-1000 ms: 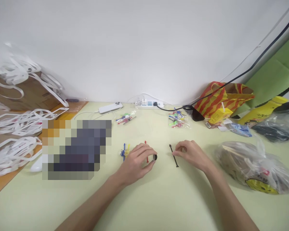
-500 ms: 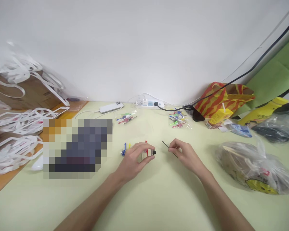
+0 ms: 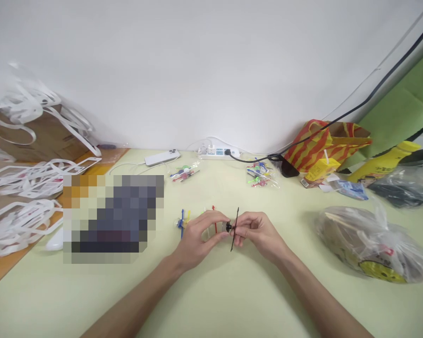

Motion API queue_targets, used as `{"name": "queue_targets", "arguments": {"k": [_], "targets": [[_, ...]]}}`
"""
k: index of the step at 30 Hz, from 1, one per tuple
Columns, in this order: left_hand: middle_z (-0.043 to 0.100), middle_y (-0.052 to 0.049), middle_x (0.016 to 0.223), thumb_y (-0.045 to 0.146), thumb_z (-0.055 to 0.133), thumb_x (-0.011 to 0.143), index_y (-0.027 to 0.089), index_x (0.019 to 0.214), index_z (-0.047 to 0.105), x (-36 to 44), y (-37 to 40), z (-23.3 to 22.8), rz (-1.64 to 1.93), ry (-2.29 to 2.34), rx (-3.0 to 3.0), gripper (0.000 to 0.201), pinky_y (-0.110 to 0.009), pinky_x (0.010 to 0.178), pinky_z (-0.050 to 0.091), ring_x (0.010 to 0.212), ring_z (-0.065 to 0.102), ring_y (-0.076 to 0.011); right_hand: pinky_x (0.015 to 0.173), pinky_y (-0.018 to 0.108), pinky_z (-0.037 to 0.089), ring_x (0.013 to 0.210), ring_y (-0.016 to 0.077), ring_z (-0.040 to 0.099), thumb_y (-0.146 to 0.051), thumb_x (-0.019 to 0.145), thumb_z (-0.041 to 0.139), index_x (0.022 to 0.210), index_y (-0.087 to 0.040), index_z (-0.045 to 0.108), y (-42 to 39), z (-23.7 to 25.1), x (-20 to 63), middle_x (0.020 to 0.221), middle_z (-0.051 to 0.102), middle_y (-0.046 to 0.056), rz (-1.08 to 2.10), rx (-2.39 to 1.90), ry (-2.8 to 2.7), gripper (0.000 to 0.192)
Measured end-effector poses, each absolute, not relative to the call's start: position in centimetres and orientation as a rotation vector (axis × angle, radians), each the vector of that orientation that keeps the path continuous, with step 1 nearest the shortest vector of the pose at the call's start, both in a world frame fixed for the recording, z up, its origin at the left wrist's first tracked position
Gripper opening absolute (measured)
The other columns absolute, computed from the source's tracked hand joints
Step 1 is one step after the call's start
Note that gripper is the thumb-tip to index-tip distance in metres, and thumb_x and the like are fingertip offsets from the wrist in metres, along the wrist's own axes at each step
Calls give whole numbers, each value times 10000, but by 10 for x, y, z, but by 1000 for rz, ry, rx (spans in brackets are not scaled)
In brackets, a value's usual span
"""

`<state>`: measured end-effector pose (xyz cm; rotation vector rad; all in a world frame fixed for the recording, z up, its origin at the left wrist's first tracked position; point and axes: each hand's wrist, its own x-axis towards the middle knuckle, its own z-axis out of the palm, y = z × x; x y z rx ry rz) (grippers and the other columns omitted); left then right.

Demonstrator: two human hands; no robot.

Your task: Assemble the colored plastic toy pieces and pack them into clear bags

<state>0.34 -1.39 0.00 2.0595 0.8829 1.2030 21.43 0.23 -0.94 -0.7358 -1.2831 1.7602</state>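
Between the thumb and fingers of my left hand (image 3: 199, 239) is a small black round piece (image 3: 228, 227), pinched at its edges. My right hand (image 3: 262, 234) pinches a thin black arrow (image 3: 233, 238) near its middle, its length standing roughly upright in the view. The arrow meets or nearly meets the black piece; whether they are joined I cannot tell. Past my left hand, partly hidden by it, are a blue arrow (image 3: 182, 225), a yellow piece (image 3: 188, 217) and a red arrow (image 3: 215, 225).
Bags of colourful small parts lie at the back left (image 3: 185, 173) and back right (image 3: 262, 173). A power strip (image 3: 218, 152) and a phone (image 3: 162, 157) are near the wall. To the right sits a tied plastic bag (image 3: 373, 244); white straps (image 3: 24, 225) lie left.
My right hand has moved left to my left hand, bringing the black arrow to the black piece. The arrow has turned from slanting to nearly upright in the view.
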Motion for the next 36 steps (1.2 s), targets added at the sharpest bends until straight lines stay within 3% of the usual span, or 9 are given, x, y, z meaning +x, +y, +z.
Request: {"name": "queue_targets", "arguments": {"k": [10,22,30,36], "targets": [[747,-45,1019,207,702,908,228,1107,693,4,-16,0,1206,910,2057,201,-320,891,536,956,700,-188,574,239,553,599,149,703,-310,823,814,844,-154,650,-1,-9,212,675,723,29,1849,-698,-1251,228],[738,-59,966,154,689,907,206,1109,682,8,-20,-7,1277,764,2168,209,-369,892,532,938,677,-203,535,247,508,558,168,686,-361,781,843,783,-163,598,-3,-15,212,614,704,33,1944,-767,-1256,315],[728,-32,1064,196,607,950,240,1125,647,15,-13,-3,1058,1235,2485,186,-497,1120,385,1069,645,-217,492,197,369,511,88,540,-355,767,854,776,-181,583,12,-9,225,587,614,-35,1774,-899,-1140,322],[675,-45,1207,234,609,956,245,1093,658,14,-13,-10,812,1490,2677,146,-594,1206,253,1192,580,-256,505,218,328,540,85,498,-396,753,853,760,-191,574,12,-13,224,657,601,-31,1735,-943,-1078,346]]}}
